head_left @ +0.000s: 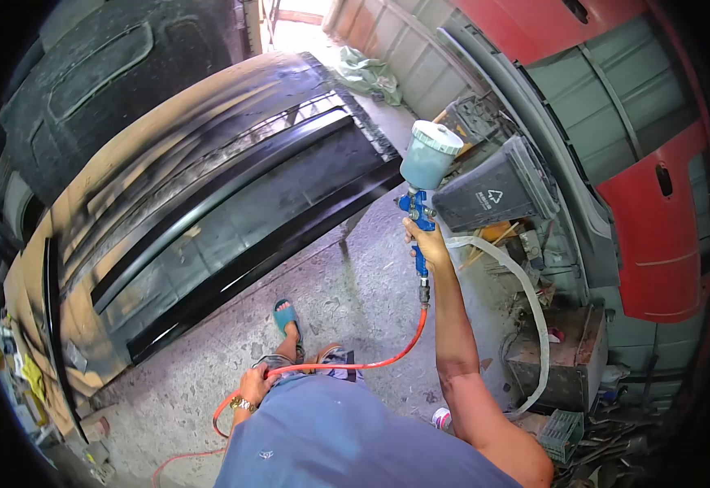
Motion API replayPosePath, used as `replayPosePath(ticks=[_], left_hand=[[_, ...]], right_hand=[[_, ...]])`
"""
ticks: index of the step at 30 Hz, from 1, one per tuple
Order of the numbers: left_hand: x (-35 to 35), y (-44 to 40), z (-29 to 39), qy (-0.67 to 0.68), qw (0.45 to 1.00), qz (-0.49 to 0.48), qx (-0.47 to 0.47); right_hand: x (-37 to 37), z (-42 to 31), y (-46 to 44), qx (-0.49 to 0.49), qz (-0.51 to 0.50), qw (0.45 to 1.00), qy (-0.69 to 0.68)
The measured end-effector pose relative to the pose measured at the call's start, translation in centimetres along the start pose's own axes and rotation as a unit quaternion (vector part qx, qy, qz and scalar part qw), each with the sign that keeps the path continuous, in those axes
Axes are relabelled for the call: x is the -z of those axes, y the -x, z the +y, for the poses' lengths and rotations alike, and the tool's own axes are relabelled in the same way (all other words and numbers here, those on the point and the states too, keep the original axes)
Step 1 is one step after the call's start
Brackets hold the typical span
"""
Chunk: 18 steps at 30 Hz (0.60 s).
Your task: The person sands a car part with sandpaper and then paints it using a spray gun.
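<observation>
Two hands share the load: our right hand (pixel 426 242) is wrapped around the handle of the blue spray gun (pixel 418 213), and our left hand (pixel 255 384) grips the red hose (pixel 404 350) near our waist. We cannot tell whether the trigger is pressed. The gun is raised out ahead of us, to the right of the bench (pixel 87 220), its cup (pixel 426 163) on top and slightly tilted.

To handle it well, we should want a firm but loose-wristed hold, the cup near upright, and the whole arm moving rather than the wrist alone. Our left hand ought to leave enough slack that the hose neither tugs at the gun nor brushes the long black pieces (pixel 278 256).

Those pieces look smooth and glossy, narrow and gently curved, catching pale streaks of light. Beneath them we see brown, paper-like sheeting streaked with black. The cup is cloudy, rounded plastic with a ribbed whitish lid; the hose looks supple, and the concrete floor (pixel 371 285) rough and blotched.
</observation>
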<state>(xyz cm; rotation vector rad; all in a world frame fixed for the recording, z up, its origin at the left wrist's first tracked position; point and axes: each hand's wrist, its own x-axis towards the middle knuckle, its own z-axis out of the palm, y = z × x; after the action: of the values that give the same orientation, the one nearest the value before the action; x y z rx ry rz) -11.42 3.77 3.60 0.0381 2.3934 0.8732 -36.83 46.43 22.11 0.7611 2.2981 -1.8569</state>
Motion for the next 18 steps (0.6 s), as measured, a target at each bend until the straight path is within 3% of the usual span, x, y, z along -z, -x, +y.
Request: replayPosePath(ticks=[7,10,13,18], left_hand=[[-1.7,-4.2,3.2,0.028,0.999,0.018,-0.031],[-2.2,-5.3,5.7,0.036,0.999,-0.004,-0.008],[-3.0,-5.9,7.5,0.041,0.999,0.021,-0.001],[-5.4,-5.3,9.2,0.041,0.998,0.011,0.037]], right_hand=[[6.7,-0.9,-7.7,0.027,0.047,0.999,-0.005],[8.4,-1.1,-10.9,0.066,0.117,0.99,0.037],[9.8,-1.0,-12.1,0.047,0.109,0.993,0.023],[8.4,-0.9,-7.2,0.008,-0.04,0.999,0.014]])
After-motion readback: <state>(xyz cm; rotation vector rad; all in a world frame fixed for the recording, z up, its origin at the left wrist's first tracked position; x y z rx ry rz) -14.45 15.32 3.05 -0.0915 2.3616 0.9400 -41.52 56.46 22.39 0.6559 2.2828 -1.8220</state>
